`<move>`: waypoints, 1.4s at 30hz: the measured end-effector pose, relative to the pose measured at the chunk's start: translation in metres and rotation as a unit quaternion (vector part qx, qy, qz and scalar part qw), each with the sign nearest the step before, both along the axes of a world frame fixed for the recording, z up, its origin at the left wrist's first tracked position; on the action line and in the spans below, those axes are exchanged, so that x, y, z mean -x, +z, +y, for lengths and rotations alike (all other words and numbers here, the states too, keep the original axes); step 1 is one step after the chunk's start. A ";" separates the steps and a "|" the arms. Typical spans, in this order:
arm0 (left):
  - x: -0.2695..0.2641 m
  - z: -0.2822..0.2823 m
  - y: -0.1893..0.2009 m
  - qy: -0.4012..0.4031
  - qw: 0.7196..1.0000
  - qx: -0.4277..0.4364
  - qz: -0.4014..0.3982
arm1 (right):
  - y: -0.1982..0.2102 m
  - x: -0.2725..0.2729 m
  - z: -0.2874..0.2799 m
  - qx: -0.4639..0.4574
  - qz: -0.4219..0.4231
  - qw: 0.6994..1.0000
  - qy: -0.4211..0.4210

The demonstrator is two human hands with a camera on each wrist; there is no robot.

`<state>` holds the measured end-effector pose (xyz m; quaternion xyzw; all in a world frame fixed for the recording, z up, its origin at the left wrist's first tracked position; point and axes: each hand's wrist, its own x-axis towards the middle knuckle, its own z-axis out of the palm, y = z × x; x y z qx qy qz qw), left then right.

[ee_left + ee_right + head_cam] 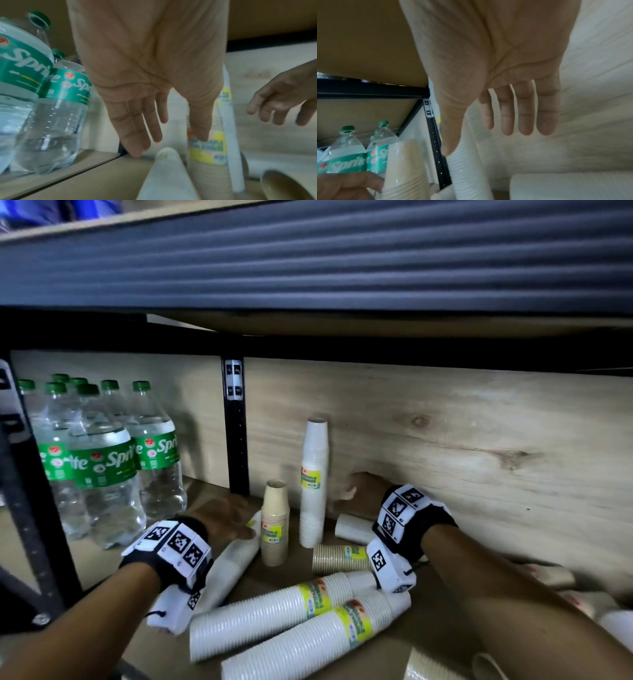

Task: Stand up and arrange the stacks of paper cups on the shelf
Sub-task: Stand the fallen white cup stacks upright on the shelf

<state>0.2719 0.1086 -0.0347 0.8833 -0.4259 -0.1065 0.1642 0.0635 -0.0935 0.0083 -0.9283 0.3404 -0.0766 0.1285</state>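
**Two cup stacks up, the rest lying around**

Right edge of the shelf (102, 563) is blurring out — the stacks over there are just smears. The right hand (359, 491) is partly hiding behind the tall white stack (314, 484), fingers straight and spread, holding nothing. The left hand (222, 517) is hovering flat beside the short tan stack (274, 525), fingers loose and apart, also empty. Both stacks are standing upright by the wood-grain back panel (462, 446). Ribbed white stacks (274, 611) are lying sideways in front — Sprite bottles (102, 463) are standing left.
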 end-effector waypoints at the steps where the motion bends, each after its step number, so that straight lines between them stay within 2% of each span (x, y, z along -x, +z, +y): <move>1: 0.003 0.004 -0.002 0.006 0.999 -0.037 -0.021 | -0.002 0.008 -0.001 -0.003 0.026 1.000 0.011; 5: 0.000 0.008 -0.021 0.029 0.998 -0.057 -0.012 | -0.011 0.033 0.000 -0.010 0.152 0.988 0.024; 8: -0.008 0.003 -0.033 0.044 0.997 -0.064 0.004 | -0.023 0.046 -0.003 0.003 0.205 0.978 0.024; 12: -0.015 -0.005 -0.043 0.040 0.996 -0.074 -0.010 | -0.036 0.057 -0.013 -0.004 0.247 0.968 0.036; 20: -0.022 -0.002 -0.042 0.050 0.996 -0.071 -0.005 | -0.049 0.060 -0.024 -0.021 0.250 0.965 0.075; 24: -0.032 0.014 -0.038 0.089 0.995 -0.055 0.000 | -0.044 0.063 -0.022 -0.009 0.230 0.970 0.080; 29: -0.043 0.033 -0.023 0.101 0.995 0.025 -0.006 | -0.026 0.069 -0.021 -0.039 0.101 0.992 0.061; 32: -0.040 0.039 -0.014 0.110 0.991 0.075 -0.031 | -0.018 0.068 -0.018 -0.075 0.028 0.995 0.054; 37: -0.034 0.039 -0.009 0.115 0.986 0.116 -0.035 | -0.001 0.059 -0.008 -0.012 -0.013 0.992 0.123; 42: -0.032 0.035 -0.006 0.133 0.976 0.173 -0.018 | 0.009 0.045 0.004 -0.028 -0.059 0.988 0.137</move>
